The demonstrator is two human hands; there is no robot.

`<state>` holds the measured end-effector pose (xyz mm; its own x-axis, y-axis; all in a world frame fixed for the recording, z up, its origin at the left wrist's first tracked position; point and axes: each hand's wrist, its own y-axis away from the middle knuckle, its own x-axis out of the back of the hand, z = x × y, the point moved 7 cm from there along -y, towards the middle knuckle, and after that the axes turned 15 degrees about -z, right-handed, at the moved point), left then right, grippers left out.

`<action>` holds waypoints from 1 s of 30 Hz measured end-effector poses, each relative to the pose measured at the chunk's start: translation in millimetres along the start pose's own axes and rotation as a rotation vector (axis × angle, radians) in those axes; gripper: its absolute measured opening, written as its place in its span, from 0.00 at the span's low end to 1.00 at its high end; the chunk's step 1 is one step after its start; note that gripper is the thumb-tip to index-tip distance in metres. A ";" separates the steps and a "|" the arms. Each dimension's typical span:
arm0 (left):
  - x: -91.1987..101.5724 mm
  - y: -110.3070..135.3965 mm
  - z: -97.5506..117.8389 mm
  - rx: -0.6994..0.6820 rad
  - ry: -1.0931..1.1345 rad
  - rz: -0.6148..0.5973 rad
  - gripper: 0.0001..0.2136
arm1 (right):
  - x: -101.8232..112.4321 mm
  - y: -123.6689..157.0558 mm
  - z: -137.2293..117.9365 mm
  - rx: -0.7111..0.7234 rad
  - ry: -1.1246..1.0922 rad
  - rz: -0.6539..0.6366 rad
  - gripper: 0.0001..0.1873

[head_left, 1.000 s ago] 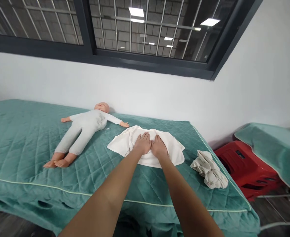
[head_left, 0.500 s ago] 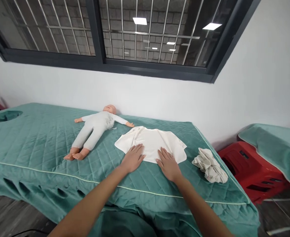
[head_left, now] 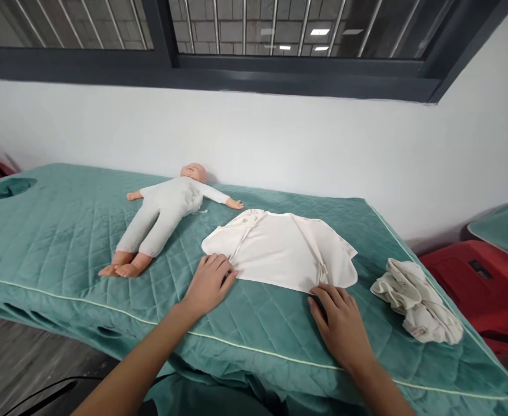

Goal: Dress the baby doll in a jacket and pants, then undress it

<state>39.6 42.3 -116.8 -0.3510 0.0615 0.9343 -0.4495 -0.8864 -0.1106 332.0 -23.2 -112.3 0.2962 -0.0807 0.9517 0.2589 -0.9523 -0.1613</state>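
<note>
A white baby garment [head_left: 275, 248] with small prints near its upper left edge lies spread on the green quilted bed cover. My left hand [head_left: 209, 282] rests at its near left corner, palm down, fingers slightly bent and thumb apart. At the near right edge, my right hand [head_left: 339, 318] touches the cloth with its fingertips, thumb held away from the fingers. A fold runs down the garment's right part toward that hand. To the left, a baby doll [head_left: 163, 211] in a white body suit lies on its back, arms spread.
A crumpled printed cloth [head_left: 416, 300] lies right of the garment on the green bed cover [head_left: 63, 242]. The bed has a face hole [head_left: 9, 188] at far left. Red plastic stools [head_left: 474, 283] stand beyond the right edge. A wall and a barred window [head_left: 254, 69] lie behind.
Both hands have moved apart, from flat on the garment's lower middle to its near left and right corners. The view has tilted down and come closer.
</note>
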 end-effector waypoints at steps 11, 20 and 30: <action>27.0 -61.6 -127.5 0.468 0.365 0.192 0.17 | -9.4 -145.6 -46.3 -0.117 -0.995 -0.045 0.10; 26.1 -72.0 -111.3 0.333 0.551 0.013 0.19 | -78.8 -255.2 -47.8 -0.415 -1.779 0.202 0.08; 32.8 -50.1 -86.9 0.433 0.862 0.343 0.17 | -86.1 -235.4 -39.9 -0.443 -1.665 0.329 0.17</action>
<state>-20.7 128.6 -110.1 -0.9529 -0.0690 0.2954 0.0615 -0.9975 -0.0348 208.9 196.2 -145.9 0.8959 -0.1791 -0.4066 -0.1641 -0.9838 0.0717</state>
